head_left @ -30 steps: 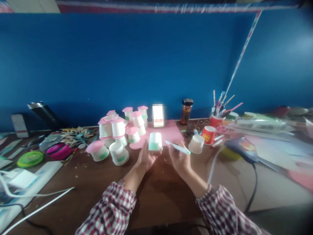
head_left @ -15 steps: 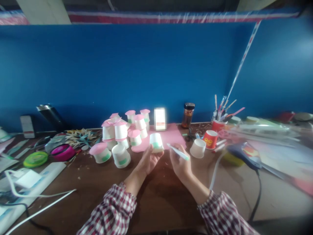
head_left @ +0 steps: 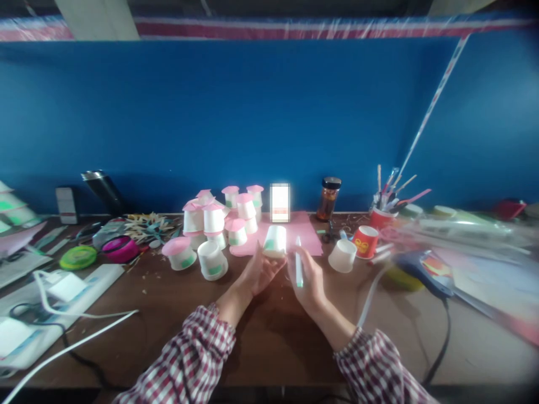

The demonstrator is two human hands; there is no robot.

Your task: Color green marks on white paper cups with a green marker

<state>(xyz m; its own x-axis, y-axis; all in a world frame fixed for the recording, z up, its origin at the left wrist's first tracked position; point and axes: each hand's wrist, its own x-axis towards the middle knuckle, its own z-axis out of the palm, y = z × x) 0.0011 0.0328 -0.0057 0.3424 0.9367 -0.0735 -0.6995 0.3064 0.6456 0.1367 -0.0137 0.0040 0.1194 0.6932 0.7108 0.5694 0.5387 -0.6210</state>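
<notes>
Over the middle of the brown table, my left hand (head_left: 257, 275) grips a white paper cup (head_left: 275, 240) with a green patch on its side. The cup is upside down and a little tilted. My right hand (head_left: 309, 278), close on its right, holds a white pen (head_left: 298, 264) with a pale green end; it is probably a marker, its tip hard to make out. To the left, white cups with pink paper tops (head_left: 213, 217) stand in stacks. Nearer me are a pink-topped cup (head_left: 181, 259) and a white cup (head_left: 210, 261) without a pink top.
Pink paper sheets (head_left: 304, 230) lie behind my hands. On the right are a white cup (head_left: 342, 257), a red cup (head_left: 365, 242), an amber jar (head_left: 329, 199) and a blue corded tool (head_left: 425, 275). A power strip (head_left: 84, 306), cables and pink tape (head_left: 120, 249) lie left.
The pen in my right hand has turned from slanting to nearly upright. The cup in my left hand has tilted a little. The whole view has shifted slightly.
</notes>
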